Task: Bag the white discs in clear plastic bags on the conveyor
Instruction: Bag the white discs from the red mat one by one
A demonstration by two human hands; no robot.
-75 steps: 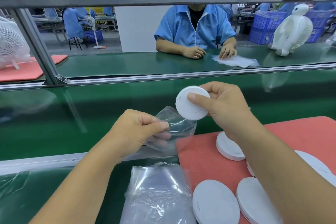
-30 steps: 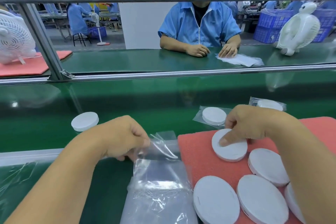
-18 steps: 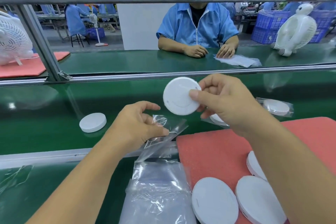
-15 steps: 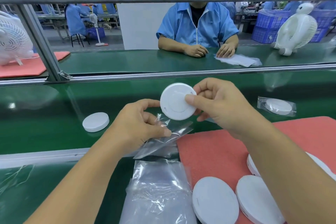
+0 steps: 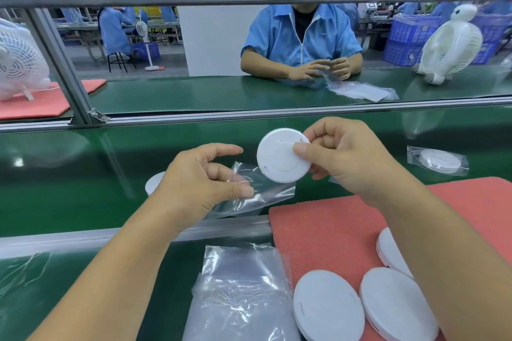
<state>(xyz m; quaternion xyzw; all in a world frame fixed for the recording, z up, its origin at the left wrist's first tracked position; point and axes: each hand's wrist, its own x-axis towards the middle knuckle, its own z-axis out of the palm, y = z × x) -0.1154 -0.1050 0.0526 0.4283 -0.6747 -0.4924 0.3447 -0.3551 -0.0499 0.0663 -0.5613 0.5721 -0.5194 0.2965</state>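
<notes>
My right hand (image 5: 349,158) pinches a white disc (image 5: 281,158) by its right edge, face toward me, above the green conveyor (image 5: 83,188). My left hand (image 5: 199,183) pinches a clear plastic bag (image 5: 260,188) between thumb and fingers, index finger raised. The disc's lower edge sits just at the bag's top. Three more discs (image 5: 328,304) lie on the red foam mat (image 5: 318,230) near me. A stack of empty bags (image 5: 238,293) lies left of the mat.
A bagged disc (image 5: 439,160) lies on the belt at right. A bare disc (image 5: 155,183) peeks out behind my left hand. Across the belt a person in a blue shirt (image 5: 302,36) handles bags. White fans (image 5: 451,44) stand at far right and far left.
My right hand took a disc off the mat and raised it to the bag held by my left hand. The bagged disc drifted right along the belt; the bare disc moved right behind my left hand.
</notes>
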